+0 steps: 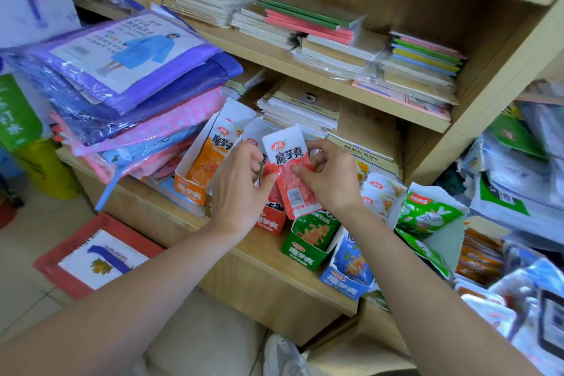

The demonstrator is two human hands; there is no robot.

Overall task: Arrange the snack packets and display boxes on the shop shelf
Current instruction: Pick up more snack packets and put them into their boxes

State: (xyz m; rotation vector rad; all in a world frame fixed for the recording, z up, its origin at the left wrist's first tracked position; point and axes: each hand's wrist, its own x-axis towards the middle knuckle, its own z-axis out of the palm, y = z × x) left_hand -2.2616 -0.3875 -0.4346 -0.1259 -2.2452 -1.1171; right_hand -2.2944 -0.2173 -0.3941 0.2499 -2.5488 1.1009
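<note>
Red snack packet (290, 171) — white top, upright — pinched by left hand (241, 189) and right hand (328, 177), fingers curled, above red display box (271, 220).

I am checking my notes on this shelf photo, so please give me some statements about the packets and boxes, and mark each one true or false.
1. Both the left hand and the right hand hold the red packet. True.
2. The orange display box stands right of the green display box. False: the orange display box stands left of the green one.
3. The blue display box is empty. False: the blue display box holds packets.
4. Stacked notebooks lie on an upper shelf. True.
</note>
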